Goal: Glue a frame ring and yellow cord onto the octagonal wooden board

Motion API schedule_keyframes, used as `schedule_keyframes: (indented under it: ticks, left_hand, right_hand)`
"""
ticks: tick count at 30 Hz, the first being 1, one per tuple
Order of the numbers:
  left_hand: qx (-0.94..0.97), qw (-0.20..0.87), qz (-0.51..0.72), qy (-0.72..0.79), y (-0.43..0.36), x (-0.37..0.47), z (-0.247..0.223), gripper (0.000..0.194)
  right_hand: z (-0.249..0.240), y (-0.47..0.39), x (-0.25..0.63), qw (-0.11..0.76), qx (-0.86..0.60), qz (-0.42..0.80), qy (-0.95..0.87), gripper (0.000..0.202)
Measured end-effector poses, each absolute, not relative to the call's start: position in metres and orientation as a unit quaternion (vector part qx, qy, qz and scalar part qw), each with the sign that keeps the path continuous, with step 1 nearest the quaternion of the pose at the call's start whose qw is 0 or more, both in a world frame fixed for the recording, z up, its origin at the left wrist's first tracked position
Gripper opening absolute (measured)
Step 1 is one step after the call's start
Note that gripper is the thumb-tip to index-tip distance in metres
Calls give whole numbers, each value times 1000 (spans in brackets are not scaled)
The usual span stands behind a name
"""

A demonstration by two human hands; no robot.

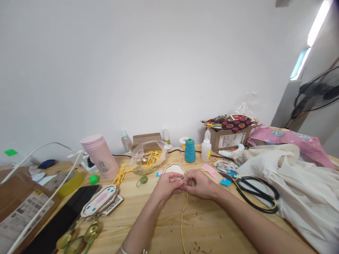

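In the head view, a thin, smooth yellow cord (181, 225) drops in a gentle curve from between two meeting hands, down toward six o'clock. With those hands as the dial's centre, a pale plaque (173, 170) with a wavy dark-edged outline lies just beside them at eleven. The left hand (169, 184) and right hand (199, 184) both make a narrow pinch at the cord, fingertips together; whether either also grips the plaque cannot be told.

At ten o'clock a crinkled clear bag (143, 145) holds tangled yellow cords (153, 158) and round gold bells (144, 161). Between one and two, a cardboard box (215, 139) brims with dark cloth (235, 125) patterned in red and gold. A translucent bottle (206, 151) with a narrow nozzle stands upright at one, and a matte pink tumbler (101, 158) with a lid is well out between nine and ten.

A tapered cone of teal thread (190, 151) stands at twelve. Between eight and nine lie stacked, scalloped plaques (99, 201), the top one decorated in pink and blue; shiny bells (91, 233) sit at eight. Black-handled scissors (256, 192) rest at three beside rumpled off-white fabric (291, 197), all on grained pale wood (161, 231).
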State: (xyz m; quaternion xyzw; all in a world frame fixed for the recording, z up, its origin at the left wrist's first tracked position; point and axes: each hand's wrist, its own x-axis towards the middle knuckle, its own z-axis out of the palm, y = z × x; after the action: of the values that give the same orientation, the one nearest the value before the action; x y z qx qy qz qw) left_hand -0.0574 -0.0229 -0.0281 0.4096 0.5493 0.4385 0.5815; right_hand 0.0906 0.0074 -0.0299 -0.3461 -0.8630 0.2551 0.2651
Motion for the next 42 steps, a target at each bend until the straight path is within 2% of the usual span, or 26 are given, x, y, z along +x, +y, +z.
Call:
schedule_keyframes:
  ticks: [5, 10, 17, 25, 42]
  left_hand:
    - [412, 576, 440, 552, -23, -56, -29, 37]
    - [432, 566, 432, 553, -23, -55, -29, 40]
    - [457, 548, 428, 555, -23, -56, -29, 36]
    - [481, 520, 427, 562, -23, -55, -29, 28]
    - [481, 520, 415, 571, -24, -62, -27, 29]
  right_hand:
    - [-35, 15, 95, 264, -354, 264, -857, 11]
    - [-38, 21, 93, 297, -373, 181, -860, 19]
    - [-41, 23, 88, 284, -336, 135, -888, 24]
    - [-42, 26, 88, 271, -297, 111, -909, 13]
    - [-33, 27, 95, 226, -392, 50, -890, 12]
